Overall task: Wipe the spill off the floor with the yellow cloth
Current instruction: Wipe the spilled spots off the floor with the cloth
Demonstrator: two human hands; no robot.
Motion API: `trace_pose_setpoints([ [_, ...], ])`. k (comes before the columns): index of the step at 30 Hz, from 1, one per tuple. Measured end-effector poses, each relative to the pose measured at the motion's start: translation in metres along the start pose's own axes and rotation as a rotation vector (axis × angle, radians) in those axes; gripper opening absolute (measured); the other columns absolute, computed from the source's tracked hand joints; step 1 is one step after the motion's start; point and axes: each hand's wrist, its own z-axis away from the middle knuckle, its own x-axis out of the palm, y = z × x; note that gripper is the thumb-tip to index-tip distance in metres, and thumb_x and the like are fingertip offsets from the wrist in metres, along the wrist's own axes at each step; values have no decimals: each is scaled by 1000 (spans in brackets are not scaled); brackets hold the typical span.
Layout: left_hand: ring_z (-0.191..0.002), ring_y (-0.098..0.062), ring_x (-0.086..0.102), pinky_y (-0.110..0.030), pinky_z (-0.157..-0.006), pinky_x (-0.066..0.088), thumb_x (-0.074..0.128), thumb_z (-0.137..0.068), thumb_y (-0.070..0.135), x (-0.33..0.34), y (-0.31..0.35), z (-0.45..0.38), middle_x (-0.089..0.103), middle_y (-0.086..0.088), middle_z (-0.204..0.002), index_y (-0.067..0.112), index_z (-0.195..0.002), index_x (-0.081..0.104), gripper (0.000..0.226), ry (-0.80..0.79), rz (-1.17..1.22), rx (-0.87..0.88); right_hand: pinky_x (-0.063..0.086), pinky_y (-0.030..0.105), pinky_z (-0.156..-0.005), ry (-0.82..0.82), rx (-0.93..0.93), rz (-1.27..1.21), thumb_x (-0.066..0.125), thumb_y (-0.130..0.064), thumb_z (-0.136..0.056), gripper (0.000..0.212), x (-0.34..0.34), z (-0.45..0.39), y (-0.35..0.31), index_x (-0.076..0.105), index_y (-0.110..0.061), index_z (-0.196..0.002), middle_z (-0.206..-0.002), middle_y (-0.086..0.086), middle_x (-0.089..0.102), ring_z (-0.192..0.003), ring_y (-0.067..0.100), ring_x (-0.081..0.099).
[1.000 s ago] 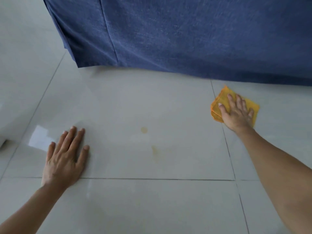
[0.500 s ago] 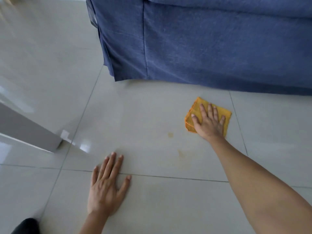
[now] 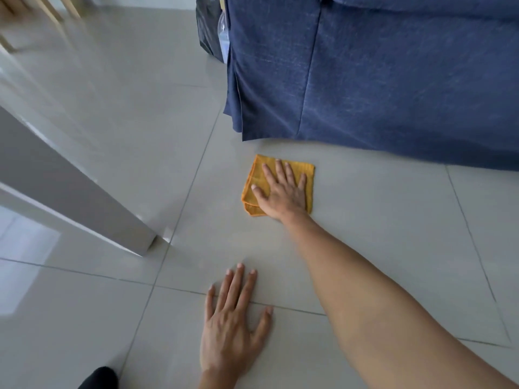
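The folded yellow cloth (image 3: 254,186) lies flat on the pale grey tiled floor (image 3: 379,234), just in front of the blue sofa skirt. My right hand (image 3: 282,192) presses down on it, palm flat and fingers spread, covering most of the cloth. My left hand (image 3: 233,318) rests flat on the floor nearer to me, across a tile seam, fingers apart and holding nothing. No stain shows on the bare tile around the cloth; my right forearm hides part of that tile.
A blue fabric-covered sofa (image 3: 393,80) fills the top right. A pale grey furniture panel (image 3: 84,197) slants in from the left. A black bag (image 3: 206,26) stands beside the sofa's corner. Wooden chair legs (image 3: 53,9) stand top left. Something dark (image 3: 98,379) is at the bottom edge.
My right hand has slid the cloth leftwards across the tile, over where two yellowish spots showed. Those spots are no longer visible. The view has swung left.
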Motion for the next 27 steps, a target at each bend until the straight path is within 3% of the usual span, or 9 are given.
trace_pose_setpoints([
  [7,-144,-5,11,-38,-114,13,44,-82,61,3,-4,0,24,8,-156,31,-145,34,70,10,17,23,-10,55,-116,-91,-201,47,21,-66,-92,71,19,-2,-75,4,-36,-154,-163,-3,-7,-150,19,-7],
  [14,-146,-4,5,-35,-117,6,36,-86,61,0,-2,1,12,15,-158,37,-148,24,67,3,-39,-2,-9,51,-117,-123,-401,120,18,-70,-91,71,17,21,-43,1,-39,-153,-163,-4,-9,-150,17,-8],
  [27,-145,-5,3,-34,-118,6,22,-86,65,0,0,0,6,13,-158,40,-149,11,69,6,-127,1,-4,48,-119,-18,-24,70,25,-69,-90,69,-30,76,143,8,-44,-152,-163,-9,-1,-150,13,-1],
])
